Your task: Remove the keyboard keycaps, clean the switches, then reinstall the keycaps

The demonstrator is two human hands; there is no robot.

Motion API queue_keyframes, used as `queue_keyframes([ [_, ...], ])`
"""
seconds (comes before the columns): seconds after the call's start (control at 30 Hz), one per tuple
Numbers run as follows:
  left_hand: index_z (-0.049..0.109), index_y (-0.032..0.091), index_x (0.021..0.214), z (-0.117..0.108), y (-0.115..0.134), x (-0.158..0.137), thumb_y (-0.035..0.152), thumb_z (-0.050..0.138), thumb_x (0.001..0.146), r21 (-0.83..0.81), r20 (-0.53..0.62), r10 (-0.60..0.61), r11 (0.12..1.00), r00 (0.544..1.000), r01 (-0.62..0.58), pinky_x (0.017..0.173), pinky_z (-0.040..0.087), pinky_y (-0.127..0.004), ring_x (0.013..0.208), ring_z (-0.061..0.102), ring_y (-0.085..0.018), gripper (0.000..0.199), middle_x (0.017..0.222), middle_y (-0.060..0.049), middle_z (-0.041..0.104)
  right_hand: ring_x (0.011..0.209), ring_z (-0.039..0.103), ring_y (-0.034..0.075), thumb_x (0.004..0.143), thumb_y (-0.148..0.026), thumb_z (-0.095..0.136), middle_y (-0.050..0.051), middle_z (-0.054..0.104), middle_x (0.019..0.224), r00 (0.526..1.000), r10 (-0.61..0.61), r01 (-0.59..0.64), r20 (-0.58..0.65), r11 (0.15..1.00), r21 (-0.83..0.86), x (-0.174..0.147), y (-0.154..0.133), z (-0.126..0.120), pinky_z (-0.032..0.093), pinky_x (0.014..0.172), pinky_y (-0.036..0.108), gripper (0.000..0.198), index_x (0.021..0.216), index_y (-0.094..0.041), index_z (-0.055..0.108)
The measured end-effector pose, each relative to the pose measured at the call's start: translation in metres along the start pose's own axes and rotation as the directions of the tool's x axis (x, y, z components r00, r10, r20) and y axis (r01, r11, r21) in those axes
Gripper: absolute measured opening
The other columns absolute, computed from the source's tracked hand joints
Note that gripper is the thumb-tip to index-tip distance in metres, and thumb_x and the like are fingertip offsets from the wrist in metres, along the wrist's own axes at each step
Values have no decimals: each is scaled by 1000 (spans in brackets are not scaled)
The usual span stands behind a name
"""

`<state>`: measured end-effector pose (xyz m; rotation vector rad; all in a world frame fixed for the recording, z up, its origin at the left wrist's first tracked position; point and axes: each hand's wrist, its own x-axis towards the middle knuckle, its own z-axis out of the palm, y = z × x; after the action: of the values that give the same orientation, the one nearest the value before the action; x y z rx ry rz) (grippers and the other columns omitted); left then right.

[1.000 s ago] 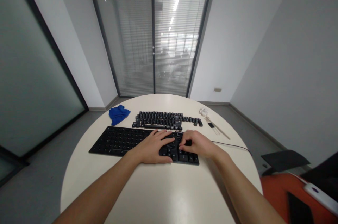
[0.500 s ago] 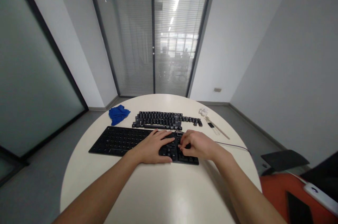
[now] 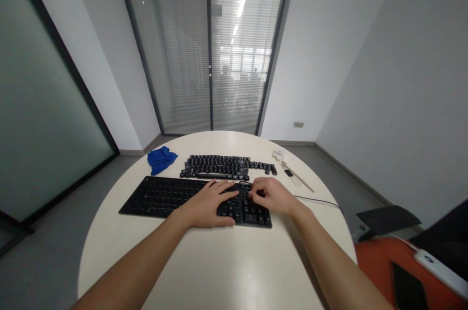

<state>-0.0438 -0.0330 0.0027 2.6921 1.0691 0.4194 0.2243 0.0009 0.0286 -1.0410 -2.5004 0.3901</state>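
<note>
A black keyboard (image 3: 157, 198) lies across the table; keycaps are off its left and middle part, while caps sit on the number pad at its right end. My left hand (image 3: 210, 205) rests flat on the keyboard right of its middle, fingers spread. Over the upper number pad, my right hand (image 3: 272, 195) has thumb and fingertips pinched together; anything between them is hidden. Behind the keyboard, loose black keycaps (image 3: 215, 166) are laid out in rows, in keyboard order.
A crumpled blue cloth (image 3: 161, 160) lies at the back left. On the right are a wire tool with a black handle (image 3: 288, 172), a thin stick (image 3: 302, 181) and a crumpled whitish thing (image 3: 278, 155). A dark cable (image 3: 321, 201) runs off the round table's (image 3: 204, 266) right edge.
My right hand has shifted slightly up on the number pad, uncovering more of its lower keys. My left hand stays on the keyboard. The whole view has shifted a little.
</note>
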Motion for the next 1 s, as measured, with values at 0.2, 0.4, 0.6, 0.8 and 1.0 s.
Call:
queue_keyframes([
  [0.2,40,33,150,0,0,0,66,65,81,7,13,-10,1000,1000,10,122,14,-56,148,26,-34,80,163,-5,27,100,61,27,88,-20,56,12,71,107,900,244,-325,-362,928,-184,-3,54,-1,46,90,38,33,117,-16,69],
  [0.4,40,32,150,-2,0,0,65,65,82,21,26,-15,1000,1000,14,122,15,-56,149,25,-33,80,163,-6,26,109,59,30,86,-17,56,15,69,116,898,265,-375,-351,878,-298,-3,76,8,44,99,41,37,120,-14,69],
  [0.6,40,32,149,-1,0,-1,66,65,81,10,20,-10,1000,1000,9,122,15,-55,148,26,-34,80,163,-6,26,108,59,28,89,-19,55,12,71,112,923,247,-340,-295,882,-326,-1,81,12,43,100,39,29,112,-16,72],
  [0.8,39,34,150,-1,-1,-1,66,65,81,4,18,-13,1000,1000,13,122,14,-55,148,26,-34,80,163,-4,26,100,61,28,86,-23,60,11,73,103,893,296,-399,-339,869,-291,1,78,11,46,92,40,20,102,-18,72],
  [1.0,40,32,150,-1,0,-1,67,64,82,12,23,-12,1000,1000,12,121,15,-56,148,26,-34,80,163,-5,26,99,63,28,86,-25,60,11,74,101,876,346,-422,-337,888,-186,2,72,12,46,90,38,20,100,-18,73],
])
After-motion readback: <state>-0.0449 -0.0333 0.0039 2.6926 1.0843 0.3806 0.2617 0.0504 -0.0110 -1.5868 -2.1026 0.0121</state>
